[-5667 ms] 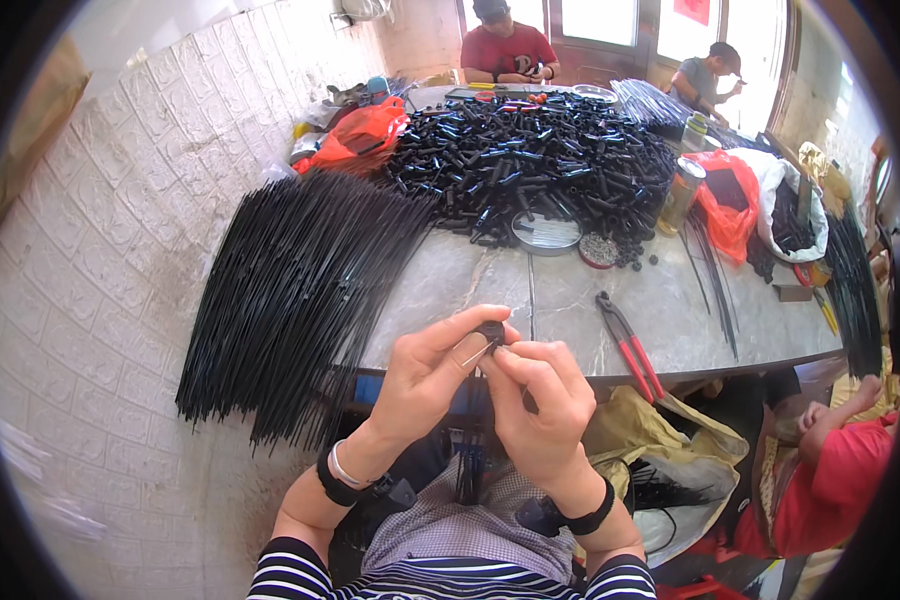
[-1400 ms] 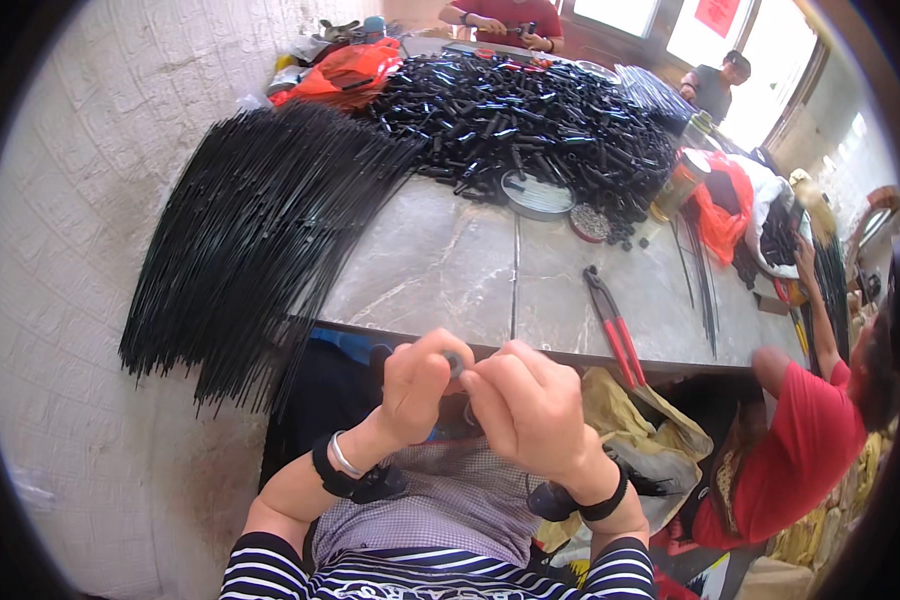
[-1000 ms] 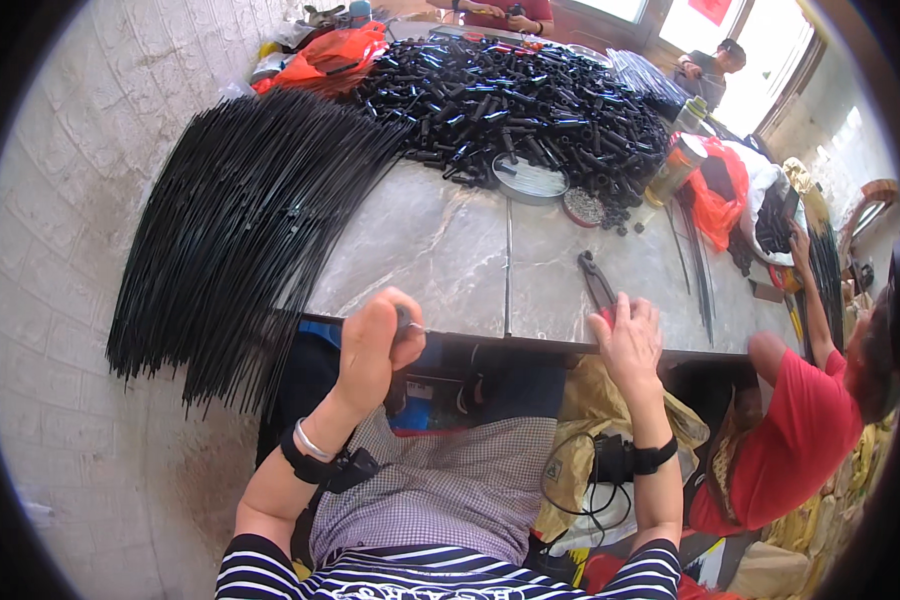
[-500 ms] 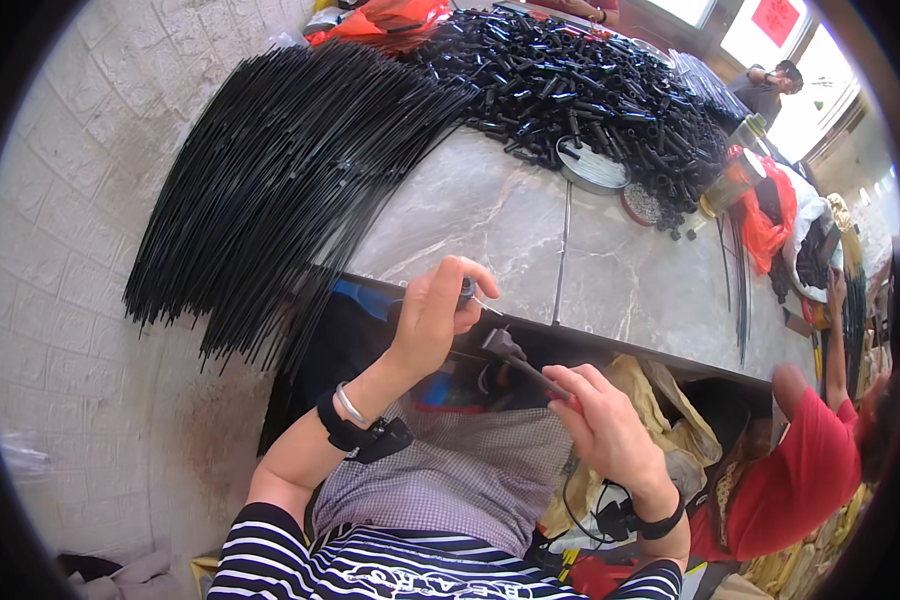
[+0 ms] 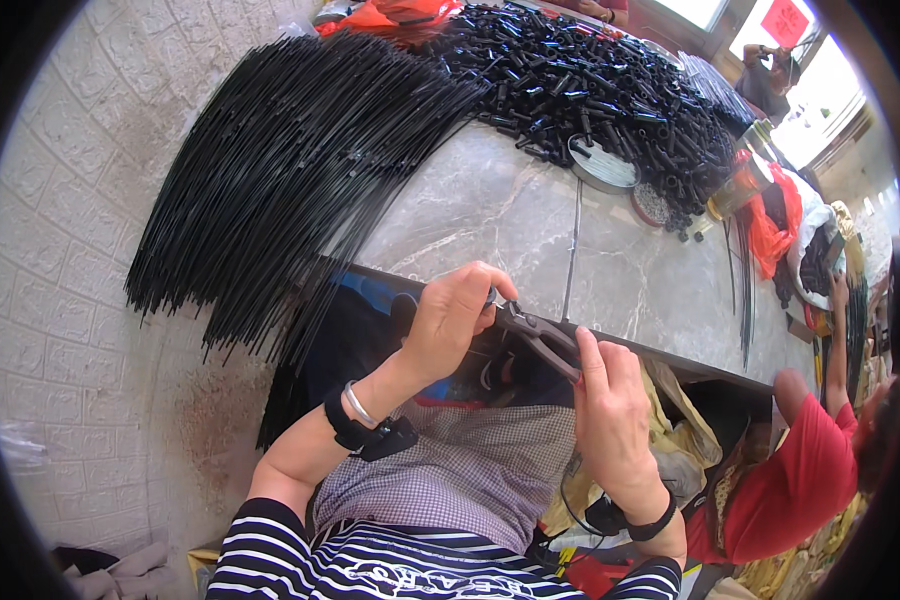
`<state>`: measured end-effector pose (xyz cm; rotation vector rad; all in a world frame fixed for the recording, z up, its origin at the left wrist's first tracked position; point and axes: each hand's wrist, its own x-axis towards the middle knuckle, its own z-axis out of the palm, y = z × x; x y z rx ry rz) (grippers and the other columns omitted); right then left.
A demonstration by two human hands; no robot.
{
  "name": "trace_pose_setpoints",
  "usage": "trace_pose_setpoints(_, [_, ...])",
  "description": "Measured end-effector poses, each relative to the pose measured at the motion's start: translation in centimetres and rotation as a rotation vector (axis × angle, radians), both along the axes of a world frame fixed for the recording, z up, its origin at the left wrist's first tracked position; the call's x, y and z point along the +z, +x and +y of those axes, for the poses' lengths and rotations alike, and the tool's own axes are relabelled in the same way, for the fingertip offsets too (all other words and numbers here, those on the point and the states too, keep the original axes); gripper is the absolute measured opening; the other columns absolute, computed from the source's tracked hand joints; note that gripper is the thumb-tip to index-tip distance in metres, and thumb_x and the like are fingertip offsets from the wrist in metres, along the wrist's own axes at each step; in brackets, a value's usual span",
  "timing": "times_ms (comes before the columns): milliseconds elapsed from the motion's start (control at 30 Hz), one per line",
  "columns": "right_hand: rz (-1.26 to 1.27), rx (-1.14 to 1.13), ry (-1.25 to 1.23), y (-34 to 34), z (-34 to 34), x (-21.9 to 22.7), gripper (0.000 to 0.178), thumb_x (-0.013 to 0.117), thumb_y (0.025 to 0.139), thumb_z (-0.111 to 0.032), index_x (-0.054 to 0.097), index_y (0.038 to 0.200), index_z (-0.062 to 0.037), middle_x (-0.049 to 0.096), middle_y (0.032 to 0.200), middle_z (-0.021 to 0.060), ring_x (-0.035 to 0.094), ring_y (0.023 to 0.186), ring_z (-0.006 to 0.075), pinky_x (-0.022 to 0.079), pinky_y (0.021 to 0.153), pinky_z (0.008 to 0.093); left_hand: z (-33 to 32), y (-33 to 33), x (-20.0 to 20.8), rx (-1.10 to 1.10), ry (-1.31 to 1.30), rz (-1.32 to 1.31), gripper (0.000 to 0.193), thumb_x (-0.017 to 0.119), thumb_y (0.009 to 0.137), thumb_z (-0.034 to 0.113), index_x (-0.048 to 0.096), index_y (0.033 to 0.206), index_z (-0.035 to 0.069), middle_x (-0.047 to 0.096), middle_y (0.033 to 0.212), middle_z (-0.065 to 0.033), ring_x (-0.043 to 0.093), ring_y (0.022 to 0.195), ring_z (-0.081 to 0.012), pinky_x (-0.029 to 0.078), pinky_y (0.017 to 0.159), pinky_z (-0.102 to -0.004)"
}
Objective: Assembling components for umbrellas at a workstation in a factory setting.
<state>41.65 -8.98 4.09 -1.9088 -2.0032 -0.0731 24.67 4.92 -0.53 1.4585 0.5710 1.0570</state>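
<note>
The pliers have left the table for the right hand.

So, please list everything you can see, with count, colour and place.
Pincers: 1, dark grey, centre
Small piece: 1, dark, by pincers' head
Table: 1, grey, middle
Long rods: many, black, table's left
Short tubes: many, black, far side
Large dish: 1, greyish, beside tubes
Small dish: 1, reddish, beside it
Jar: 1, yellowish, right of tubes
Plastic bags: 2, orange, far left, right
Sack: 1, white, right
Wall: 1, whitish, left
Other people: 3, red/grey shirts, right, back
Left hand: 1, bare, holding piece
Right hand: 1, bare, on pincers
</note>
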Motion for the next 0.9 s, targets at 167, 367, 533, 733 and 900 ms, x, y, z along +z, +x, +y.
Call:
trace_pose_setpoints(167, [0.028, -0.016, -0.107, 0.5, -0.5, 0.7, 0.047, 0.073, 0.077, -0.008, 0.055, 0.119, 0.0017, 0.060, 0.093, 0.0122, 0.061, 0.082, 0.0248, 0.047, 0.064, 0.0339, -0.3, 0.0, -0.3, 0.003, 0.004, 0.037, 0.052, 0.036, 0.104, 0.041, 0.065, 0.087, 0.002, 0.054, 0.067, 0.0014, 0.043, 0.057, -0.0017, 0.033, 0.051, -0.0176])
trace_pose_setpoints(367, [0.703, -0.084, -0.386, 0.1, -1.9, -1.3, 0.037, 0.079, 0.075, -0.016, 0.052, 0.094, -0.0008, 0.052, 0.056, 0.0030, 0.051, 0.050, 0.0122, 0.043, 0.051, 0.0296, -1.2, 0.8, 0.2, 0.007, -0.095, 0.029, 0.051, 0.038, 0.102, 0.038, 0.067, 0.081, 0.001, 0.055, 0.066, 0.0006, 0.043, 0.055, -0.0018, 0.033, 0.050, -0.0183])
trace_pose_setpoints(533, [0.262, 0.014, 0.053, 0.5, -1.5, -1.7, 0.049, 0.071, 0.075, -0.003, 0.053, 0.120, 0.0026, 0.051, 0.092, 0.0175, 0.057, 0.075, 0.0310, 0.049, 0.064, 0.0374, -1.1, 0.5, -0.3, 0.031, -0.090, 0.089, 0.051, 0.038, 0.102, 0.038, 0.069, 0.084, 0.001, 0.054, 0.063, 0.0008, 0.042, 0.053, -0.0017, 0.032, 0.049, -0.0183])
trace_pose_setpoints(733, [0.863, 0.013, -0.531, -0.6, -2.8, -0.7, 0.042, 0.078, 0.078, -0.018, 0.056, 0.110, -0.0001, 0.057, 0.068, 0.0118, 0.062, 0.063, 0.0252, 0.049, 0.060, 0.0350, -1.3, 0.8, -1.4, 0.037, -0.024, 0.055, 0.050, 0.038, 0.101, 0.036, 0.070, 0.084, 0.001, 0.057, 0.065, -0.0001, 0.044, 0.053, -0.0024, 0.032, 0.049, -0.0185])
trace_pose_setpoints(900, [0.805, 0.044, -0.416, 0.2, -2.9, -2.5, 0.038, 0.078, 0.076, -0.016, 0.056, 0.103, -0.0015, 0.057, 0.065, 0.0082, 0.058, 0.055, 0.0215, 0.048, 0.056, 0.0322, -1.4, 0.9, -1.3, 0.015, -0.051, 0.061, 0.048, 0.038, 0.101, 0.033, 0.070, 0.082, 0.002, 0.060, 0.067, -0.0012, 0.047, 0.056, -0.0034, 0.035, 0.050, -0.0188])
